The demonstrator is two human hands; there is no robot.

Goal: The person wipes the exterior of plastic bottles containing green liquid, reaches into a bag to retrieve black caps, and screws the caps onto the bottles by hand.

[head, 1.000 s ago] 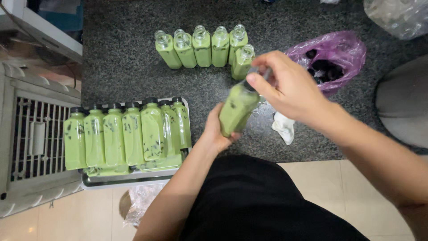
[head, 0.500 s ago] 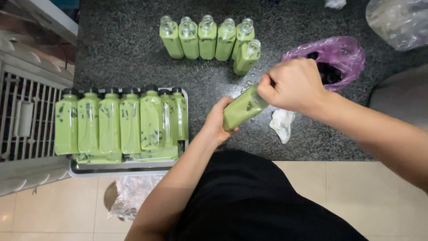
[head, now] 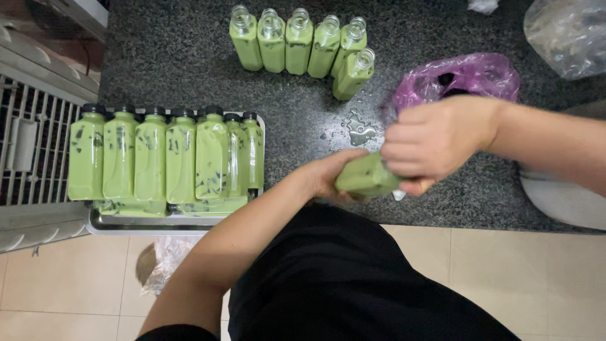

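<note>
Both hands (head: 435, 142) grip bottle (head: 366, 178) over counter edge (head: 442, 222).

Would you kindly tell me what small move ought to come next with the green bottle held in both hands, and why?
Probably set the green bottle onto the tray beside the capped bottles. The right hand covers its neck, as if twisting a cap, while the left hand holds its base. Six uncapped bottles wait on the counter, so the grip frees up for those.
</note>
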